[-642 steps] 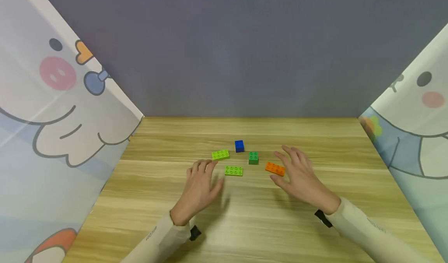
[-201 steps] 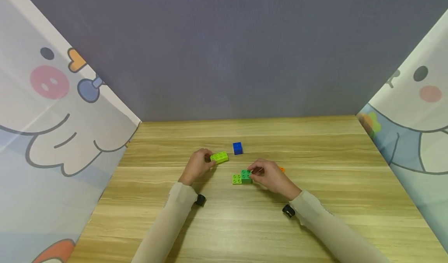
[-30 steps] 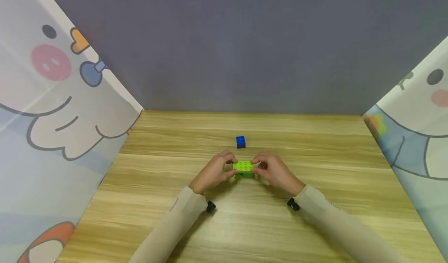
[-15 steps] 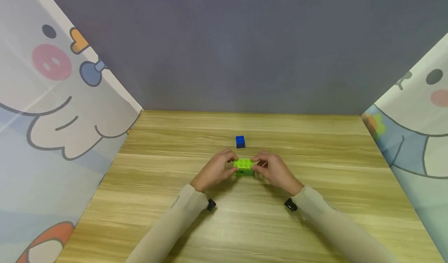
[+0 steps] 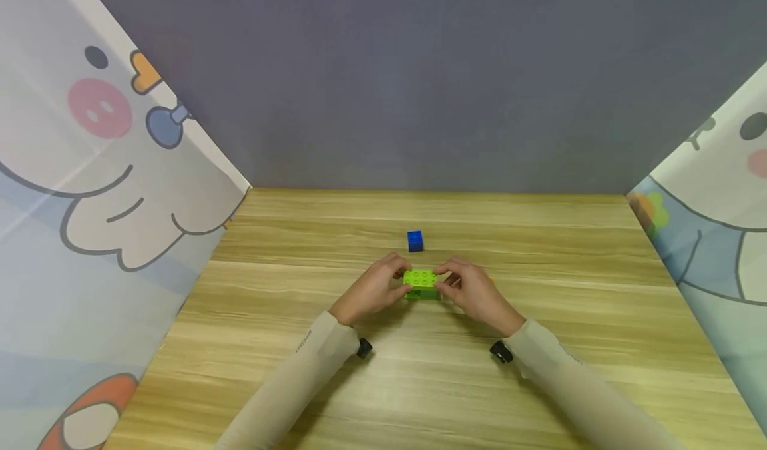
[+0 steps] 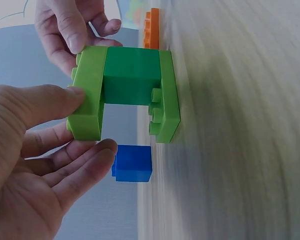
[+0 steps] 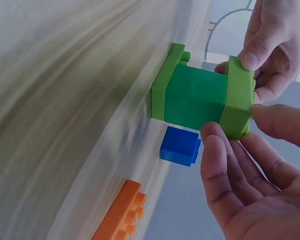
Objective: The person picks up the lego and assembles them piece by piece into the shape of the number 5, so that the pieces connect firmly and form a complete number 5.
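Three bricks stand stacked on the wooden table: a thin lime green brick (image 6: 169, 100) at the bottom, a green brick (image 7: 195, 97) over its right half, and a thicker lime green brick (image 5: 421, 277) across the top. Under the top brick's left half there is an open gap, seen in the left wrist view. My left hand (image 5: 371, 291) pinches the top brick's left end between thumb and fingers. At its right end my right hand (image 5: 476, 293) does the same, its fingers close by the green brick.
Behind the stack sits a small blue brick (image 5: 415, 241), studs up. A flat orange brick (image 7: 121, 215) lies to the right, mostly hidden by my right hand in the head view. A grey panel (image 5: 413, 90) rises behind the table.
From separate bricks at first, the green brick came onto one lime brick, then the other lime brick came on top. Over the last second both hands keep their pinch, almost still.
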`<action>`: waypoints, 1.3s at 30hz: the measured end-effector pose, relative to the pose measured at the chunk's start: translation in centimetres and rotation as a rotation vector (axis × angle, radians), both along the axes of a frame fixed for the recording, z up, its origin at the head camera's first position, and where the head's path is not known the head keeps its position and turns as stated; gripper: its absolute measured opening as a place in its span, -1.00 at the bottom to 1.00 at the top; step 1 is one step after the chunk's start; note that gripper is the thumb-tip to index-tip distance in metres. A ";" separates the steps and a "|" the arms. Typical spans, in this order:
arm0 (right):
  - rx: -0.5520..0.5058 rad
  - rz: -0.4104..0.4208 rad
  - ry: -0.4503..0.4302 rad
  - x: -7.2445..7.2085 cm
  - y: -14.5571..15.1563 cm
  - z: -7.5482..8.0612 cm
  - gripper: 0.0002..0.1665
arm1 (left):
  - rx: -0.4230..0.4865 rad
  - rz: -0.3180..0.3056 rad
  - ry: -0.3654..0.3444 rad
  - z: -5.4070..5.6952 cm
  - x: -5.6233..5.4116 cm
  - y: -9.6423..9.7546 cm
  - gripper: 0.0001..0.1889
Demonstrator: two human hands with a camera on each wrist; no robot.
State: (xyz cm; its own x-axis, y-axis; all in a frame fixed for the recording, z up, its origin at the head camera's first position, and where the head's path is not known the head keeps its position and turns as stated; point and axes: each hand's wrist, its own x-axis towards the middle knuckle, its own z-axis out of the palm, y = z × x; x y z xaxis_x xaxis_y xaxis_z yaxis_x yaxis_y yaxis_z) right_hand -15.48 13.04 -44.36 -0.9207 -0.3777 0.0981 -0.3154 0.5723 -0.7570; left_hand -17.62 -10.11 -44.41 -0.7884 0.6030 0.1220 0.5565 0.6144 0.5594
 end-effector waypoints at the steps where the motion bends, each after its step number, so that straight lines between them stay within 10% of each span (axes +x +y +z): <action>1: 0.003 0.003 -0.001 0.0 0.1 0.0 -0.72 | -0.005 -0.004 0.006 -0.1 0.0 0.0 -0.68; 23: -0.025 0.034 0.038 0.5 -0.1 0.2 -0.64 | 0.034 0.028 -0.077 -0.1 -0.7 -0.8 -0.56; 39: -0.033 0.048 0.009 0.7 0.1 -0.3 -0.63 | 0.113 0.150 -0.043 -1.2 -3.5 -1.9 -0.69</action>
State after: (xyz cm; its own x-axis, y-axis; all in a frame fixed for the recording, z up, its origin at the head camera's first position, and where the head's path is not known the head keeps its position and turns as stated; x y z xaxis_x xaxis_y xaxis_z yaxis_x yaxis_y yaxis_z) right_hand -14.81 13.15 -44.70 -0.9007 -0.4177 0.1199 -0.3490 0.5309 -0.7723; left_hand -21.14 -12.04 -45.56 -0.8741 0.4629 0.1469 0.4378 0.6203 0.6508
